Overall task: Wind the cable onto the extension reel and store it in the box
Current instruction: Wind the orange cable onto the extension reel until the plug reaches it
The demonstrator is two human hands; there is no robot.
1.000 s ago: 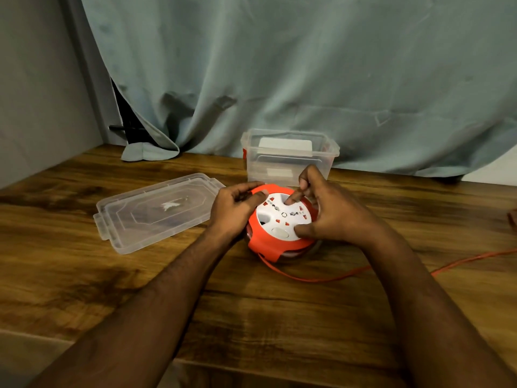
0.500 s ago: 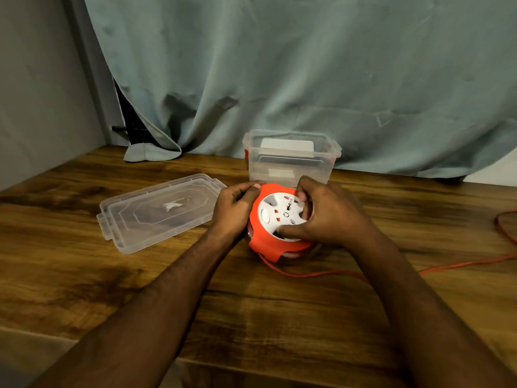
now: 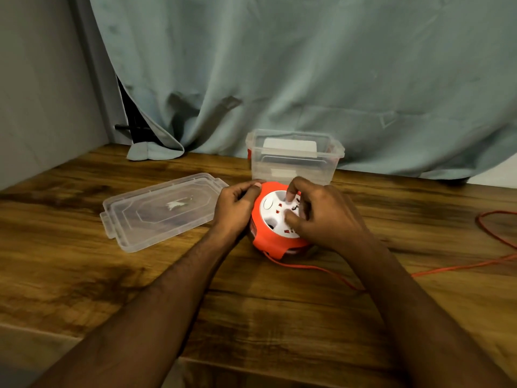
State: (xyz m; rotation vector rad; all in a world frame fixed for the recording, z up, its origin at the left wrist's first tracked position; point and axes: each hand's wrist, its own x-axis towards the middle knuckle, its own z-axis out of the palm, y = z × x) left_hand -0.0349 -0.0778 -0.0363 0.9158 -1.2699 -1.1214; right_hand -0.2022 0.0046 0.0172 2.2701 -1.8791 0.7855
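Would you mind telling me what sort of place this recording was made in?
Most likely a room in a home: a wood-grain table stands against a plain wall, a grey-green curtain hangs behind it, and a household plastic box sits on top.

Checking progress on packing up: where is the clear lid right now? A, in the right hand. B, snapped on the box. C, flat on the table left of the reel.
C: the lid lies flat on the table, left of the reel, and the box is open.
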